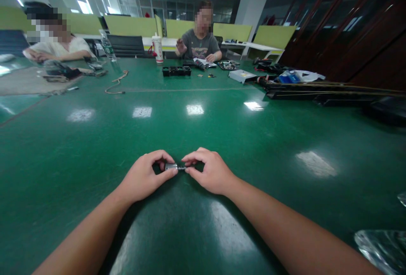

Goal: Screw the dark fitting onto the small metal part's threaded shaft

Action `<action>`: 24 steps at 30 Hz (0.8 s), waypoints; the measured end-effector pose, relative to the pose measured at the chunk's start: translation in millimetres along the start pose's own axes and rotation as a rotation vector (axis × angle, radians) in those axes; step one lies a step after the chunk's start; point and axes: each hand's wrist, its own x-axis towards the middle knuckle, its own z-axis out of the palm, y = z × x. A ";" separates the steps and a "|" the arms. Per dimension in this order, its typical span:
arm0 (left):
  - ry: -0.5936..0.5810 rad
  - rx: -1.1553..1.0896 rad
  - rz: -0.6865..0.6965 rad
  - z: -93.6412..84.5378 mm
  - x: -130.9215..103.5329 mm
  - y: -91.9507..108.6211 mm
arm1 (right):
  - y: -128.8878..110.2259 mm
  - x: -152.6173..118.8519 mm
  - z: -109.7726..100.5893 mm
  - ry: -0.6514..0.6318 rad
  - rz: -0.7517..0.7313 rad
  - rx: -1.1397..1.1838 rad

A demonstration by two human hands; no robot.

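Low over the green table, my left hand (146, 176) pinches a small silvery metal cylinder (171, 166) between thumb and fingers. A thin, ridged metal shaft (182, 168) sticks out of its right end, lying roughly level. Whether the ridges are a screw thread or a spring is too small to tell. My right hand (211, 171) closes thumb and fingertips around the shaft's right end, which they hide. The two hands face each other with a narrow gap between their fingertips.
The glossy green table (253, 139) spreads around my hands. Clear plastic (380, 245) lies at the near right. Across the table are two seated people, a bottle (108, 46), a white cup (157, 49), a black part (176, 71), a grey box (242, 76) and long dark bars (304, 91).
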 end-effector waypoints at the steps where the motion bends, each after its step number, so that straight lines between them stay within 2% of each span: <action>1: 0.001 -0.004 -0.008 0.1 0.4 0.1 | -0.1 0.0 -0.2 0.000 -0.009 -0.003; 13: 0.008 0.034 -0.060 1.5 1.3 2.1 | 1.3 0.2 0.4 0.007 -0.074 -0.049; 24: 0.005 -0.035 -0.028 3.2 2.0 2.3 | 0.7 0.5 0.7 -0.042 -0.065 -0.100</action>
